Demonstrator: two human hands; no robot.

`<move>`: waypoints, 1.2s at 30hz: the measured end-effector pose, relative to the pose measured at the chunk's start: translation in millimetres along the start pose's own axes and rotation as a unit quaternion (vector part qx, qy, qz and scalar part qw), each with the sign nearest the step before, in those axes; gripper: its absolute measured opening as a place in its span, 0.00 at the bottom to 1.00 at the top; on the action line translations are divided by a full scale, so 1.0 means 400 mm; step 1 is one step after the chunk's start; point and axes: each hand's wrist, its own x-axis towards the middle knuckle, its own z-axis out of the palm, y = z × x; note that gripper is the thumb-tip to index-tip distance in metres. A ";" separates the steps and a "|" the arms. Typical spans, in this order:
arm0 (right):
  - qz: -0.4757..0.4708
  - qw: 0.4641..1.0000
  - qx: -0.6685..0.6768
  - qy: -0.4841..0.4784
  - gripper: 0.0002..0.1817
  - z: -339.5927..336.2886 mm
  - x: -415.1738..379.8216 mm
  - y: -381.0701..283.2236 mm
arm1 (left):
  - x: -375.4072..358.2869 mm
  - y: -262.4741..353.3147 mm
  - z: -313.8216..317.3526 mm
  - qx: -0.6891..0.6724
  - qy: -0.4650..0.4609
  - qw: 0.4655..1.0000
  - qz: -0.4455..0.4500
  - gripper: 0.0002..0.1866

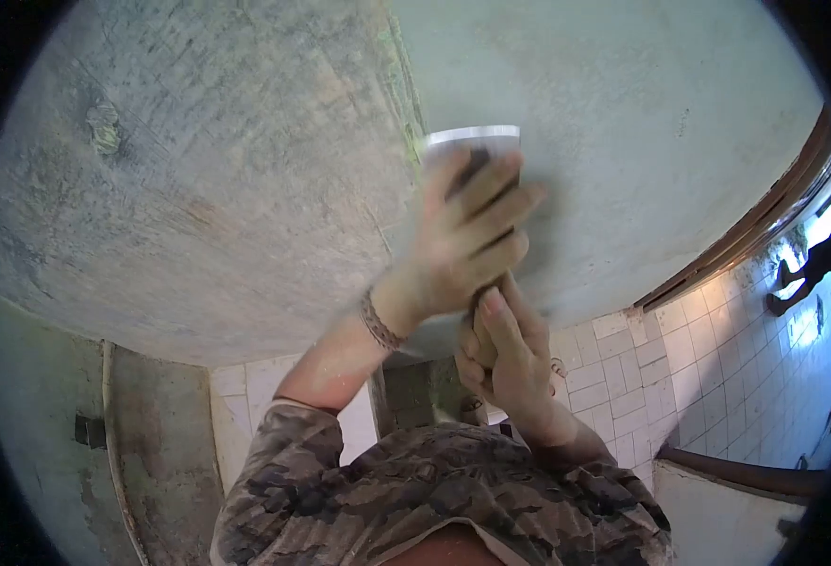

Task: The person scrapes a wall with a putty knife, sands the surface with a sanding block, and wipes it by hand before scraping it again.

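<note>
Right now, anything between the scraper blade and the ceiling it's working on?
Nothing visible. The scraper blade lies flat against the ceiling by a seam. The left hand presses over the blade's back, and the right hand grips the handle below. Whether there is any gap at the edge cannot be told.

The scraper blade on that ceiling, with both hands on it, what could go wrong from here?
1. The scraper is pressed overhead against the ceiling, so loosened material may fall toward the face.
2. The left hand has fingers spread close behind the blade; a slip might drag them along the rough surface.
3. The right hand grips low on the handle; the raised arms could tire.
</note>
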 end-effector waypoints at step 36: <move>0.033 0.999 0.024 -0.012 0.24 0.097 0.036 -0.091 | 0.107 -0.073 -0.067 0.053 0.054 0.996 0.057 0.09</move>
